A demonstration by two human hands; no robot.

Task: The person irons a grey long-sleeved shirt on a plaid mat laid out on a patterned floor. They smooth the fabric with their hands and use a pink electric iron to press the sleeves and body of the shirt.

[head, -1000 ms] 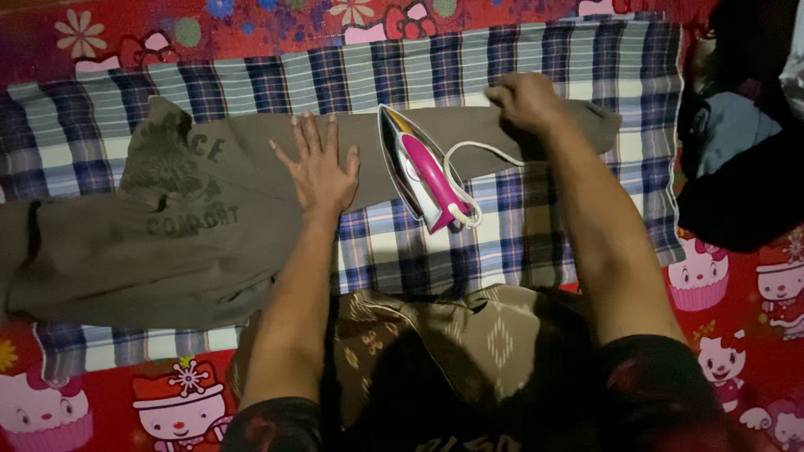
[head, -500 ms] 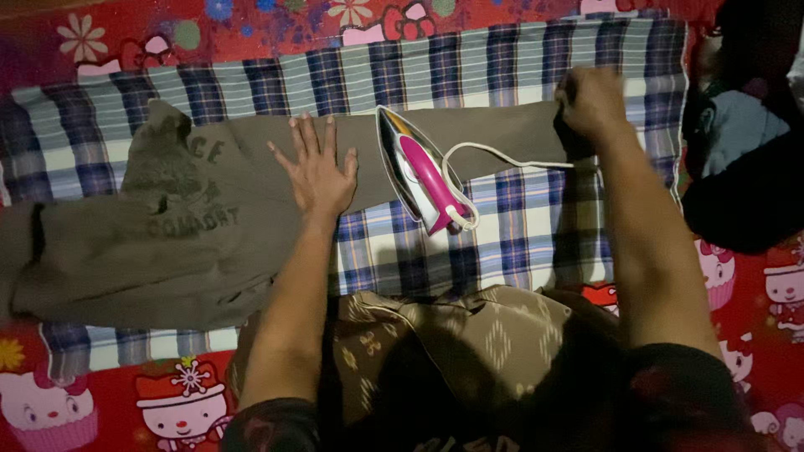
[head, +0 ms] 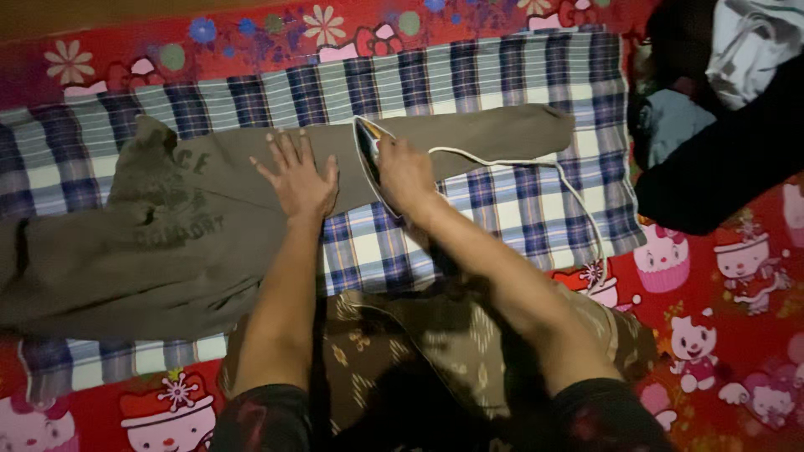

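An olive-green long-sleeved top with dark lettering lies flat on a blue-and-white checked cloth. One sleeve stretches out to the right. My left hand presses flat on that sleeve near the shoulder, fingers spread. My right hand is closed over the handle of a pink-and-white iron that stands on the sleeve just right of my left hand. The iron's white cord trails off to the right across the cloth.
A red mat with cartoon figures lies under the cloth. A heap of dark and light clothes sits at the upper right. My lap, in brown patterned fabric, is close to the cloth's near edge.
My right hand let go of the sleeve's far end and came back left onto the iron's handle. The left hand stayed pressed on the sleeve. The view shifted slightly.
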